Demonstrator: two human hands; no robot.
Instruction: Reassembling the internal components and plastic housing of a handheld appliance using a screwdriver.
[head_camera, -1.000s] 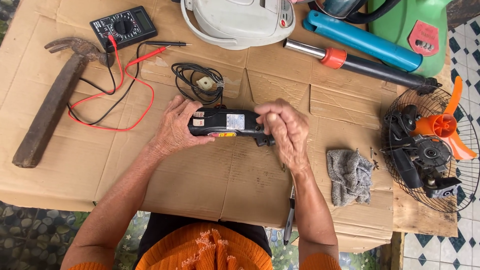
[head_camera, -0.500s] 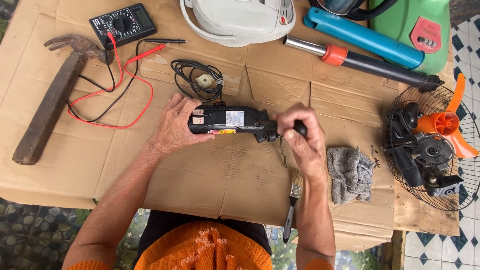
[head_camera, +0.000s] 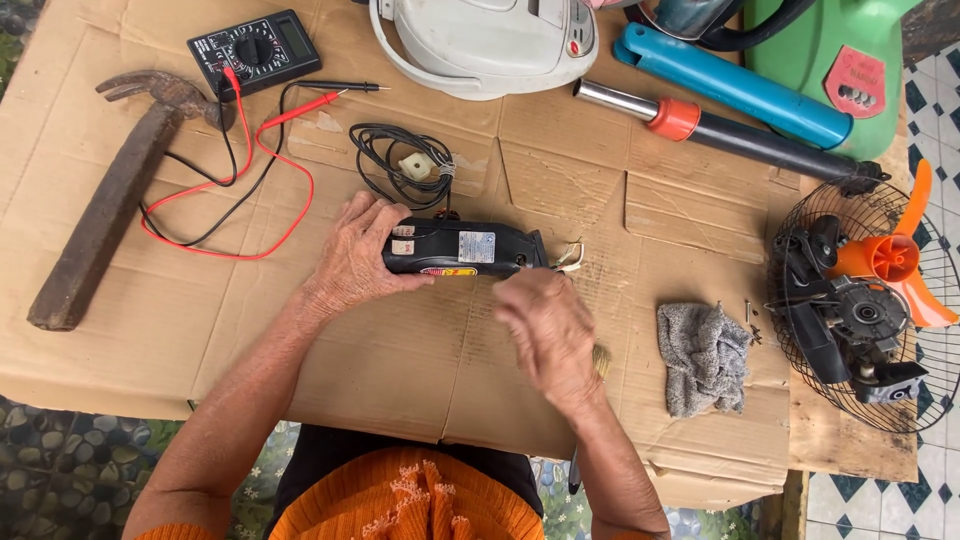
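- Sleeves in orange knit sit at the bottom edge, with both bare forearms reaching up over the cardboard sheet (head_camera: 250, 400) that covers the table.
- Right hand (head_camera: 548, 335) is blurred, just below the right end of the black device (head_camera: 465, 247); whether its fingers are apart or closed cannot be told, and a pale brush tip (head_camera: 601, 360) shows beside it.
- Left hand (head_camera: 355, 258) grips the left end of the black device, fingers curled over its top and thumb against its near side.
- The black device lies lengthwise on the cardboard in the middle, with short loose wires (head_camera: 570, 258) sticking out of its right end.
- A grey rag (head_camera: 703, 355) lies crumpled to the right, near a wire fan cage (head_camera: 800, 350) holding an orange fan blade (head_camera: 895, 255) and a dark motor.
- A coiled black cord (head_camera: 400, 165) sits just beyond the device.
- A hammer (head_camera: 110, 205) lies at the far left, its head near a black meter (head_camera: 253, 48) with red and black leads (head_camera: 240, 215).
- Farthest off are a white appliance (head_camera: 480, 40), a blue tube (head_camera: 730, 85), a black tube with an orange collar (head_camera: 720, 130) and a green container (head_camera: 830, 50).
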